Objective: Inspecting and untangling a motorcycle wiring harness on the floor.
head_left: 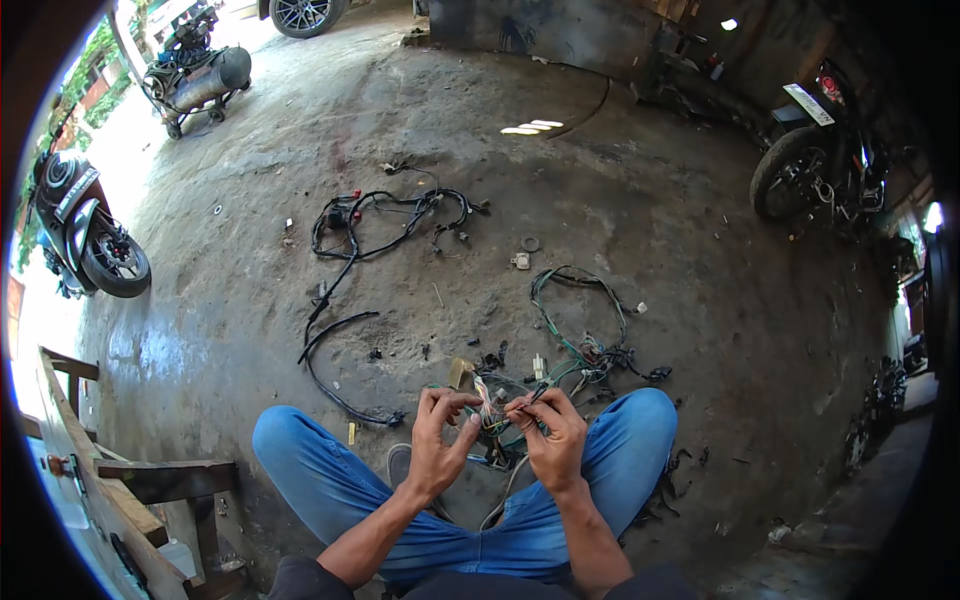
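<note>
A bundle of thin, multicoloured wires (487,403) rises between my hands, with a tan connector block (460,373) at its upper end. My left hand (440,445) has curled fingers, with its fingertips and thumb closed on the left side of this bundle. On the other side, my right hand (553,437) pinches a thin wire between thumb and forefinger. The wires' lower part runs down between my knees, partly hidden by my hands. Just beyond, a white connector (539,367) lies on the ground among green and black wires.
A black wiring harness (352,250) sprawls ahead to the left; a coiled green-black harness (535,290) lies ahead to the right. Motorcycles stand at the left (85,225) and right (820,165). An air compressor (205,82) is at the far left, a wooden frame (110,490) near left.
</note>
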Motion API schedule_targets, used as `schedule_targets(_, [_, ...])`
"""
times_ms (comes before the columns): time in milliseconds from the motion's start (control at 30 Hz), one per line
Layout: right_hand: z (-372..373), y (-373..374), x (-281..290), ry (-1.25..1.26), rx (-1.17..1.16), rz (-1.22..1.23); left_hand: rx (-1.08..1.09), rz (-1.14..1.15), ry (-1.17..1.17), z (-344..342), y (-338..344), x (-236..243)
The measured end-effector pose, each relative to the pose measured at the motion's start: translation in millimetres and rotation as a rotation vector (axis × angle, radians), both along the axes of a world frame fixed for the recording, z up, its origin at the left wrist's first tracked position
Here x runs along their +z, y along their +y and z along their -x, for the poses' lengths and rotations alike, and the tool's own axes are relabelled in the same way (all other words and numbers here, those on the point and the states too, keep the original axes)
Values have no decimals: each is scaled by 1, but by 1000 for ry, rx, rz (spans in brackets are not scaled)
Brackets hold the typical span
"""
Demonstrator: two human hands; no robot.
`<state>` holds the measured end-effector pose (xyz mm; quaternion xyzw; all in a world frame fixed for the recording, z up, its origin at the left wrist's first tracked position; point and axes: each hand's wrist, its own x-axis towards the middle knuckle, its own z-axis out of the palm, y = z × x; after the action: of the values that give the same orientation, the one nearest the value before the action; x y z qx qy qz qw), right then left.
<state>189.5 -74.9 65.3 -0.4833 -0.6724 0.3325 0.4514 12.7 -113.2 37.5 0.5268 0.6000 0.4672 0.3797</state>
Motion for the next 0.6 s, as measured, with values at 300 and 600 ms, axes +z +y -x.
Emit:
schedule_targets(300, [-2, -3, 2, 43, 18, 8, -23, -73, 103, -3, -1, 10])
schedule_targets(600, [-2, -5, 0, 34, 41, 20, -109, -145, 184, -2, -2, 13])
